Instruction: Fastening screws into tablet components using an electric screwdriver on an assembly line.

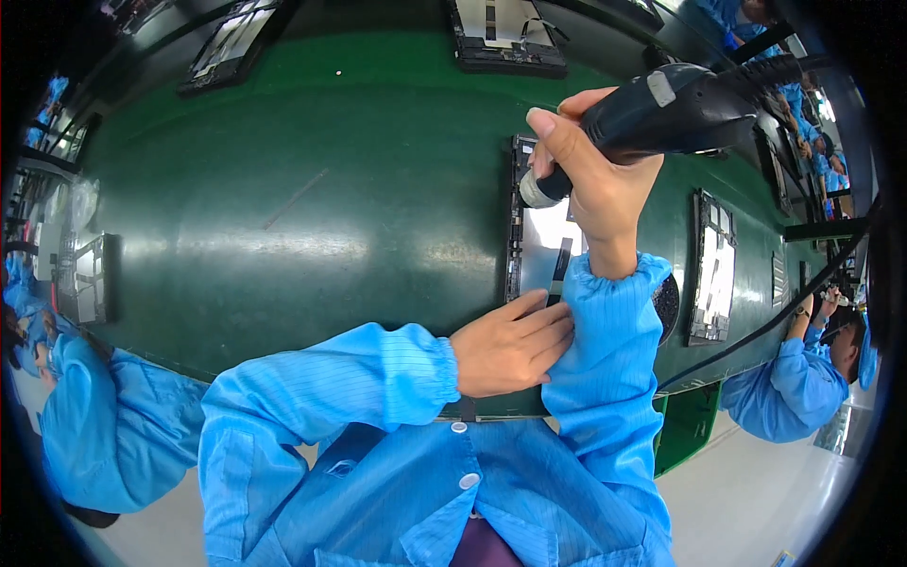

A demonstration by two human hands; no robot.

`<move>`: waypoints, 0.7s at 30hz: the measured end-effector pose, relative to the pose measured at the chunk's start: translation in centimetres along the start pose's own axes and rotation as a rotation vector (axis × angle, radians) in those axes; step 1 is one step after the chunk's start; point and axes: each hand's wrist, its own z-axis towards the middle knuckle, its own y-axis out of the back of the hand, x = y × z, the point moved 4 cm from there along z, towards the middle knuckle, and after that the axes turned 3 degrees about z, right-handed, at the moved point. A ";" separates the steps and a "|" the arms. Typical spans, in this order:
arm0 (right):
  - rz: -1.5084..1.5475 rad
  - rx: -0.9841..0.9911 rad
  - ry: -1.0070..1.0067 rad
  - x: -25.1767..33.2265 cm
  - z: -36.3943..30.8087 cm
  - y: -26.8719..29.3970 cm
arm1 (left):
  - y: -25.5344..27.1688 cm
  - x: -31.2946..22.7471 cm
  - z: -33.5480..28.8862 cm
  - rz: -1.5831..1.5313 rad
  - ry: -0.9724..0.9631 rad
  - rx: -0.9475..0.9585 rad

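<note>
Across the green surface [283,180], five panels counted clearly. One panel [546,229] lies right of centre, under the person's hands, partly hidden by them. Four others: one near panel [713,269] to its right, one far panel [505,36] beyond it, one far-left panel [231,45], one left-edge panel [92,281]. Two hands, both bare. Right hand [605,180] wraps round one black tool [652,113], fingers curled, thumb along its side; one pale nozzle [542,189] points down-left over the first panel. Cannot tell if nozzle touches. Left hand [515,347] is palm down at that panel's lower end, fingers extended and close together, beside the right sleeve [609,331]. One round black item [667,310] partly hidden behind that sleeve. One black cable [756,331] crosses at right. One green crate [694,425] below the surface edge. Two co-workers near: one left [113,425], one right [794,387]; more, small and blurred, at upper right.
</note>
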 end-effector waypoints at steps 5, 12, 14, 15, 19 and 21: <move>0.069 -0.062 0.059 2.5 0.1 2.1 | -0.3 0.1 -0.1 0.266 0.130 0.090; 0.029 -0.057 0.136 7.2 -2.5 8.6 | 4.2 2.2 -4.3 0.414 0.512 0.029; 0.016 -0.035 0.118 7.4 -3.3 9.6 | 5.5 2.9 -5.2 0.464 0.555 0.023; 0.029 -0.048 0.118 7.4 -3.9 9.9 | 6.2 3.3 -5.5 0.490 0.594 0.010; 0.009 -0.054 0.065 6.7 -5.9 10.3 | 9.2 6.8 -5.5 0.524 0.612 0.078; 0.018 -0.072 0.061 6.4 -6.9 9.9 | 11.3 10.3 -4.9 0.626 0.637 0.140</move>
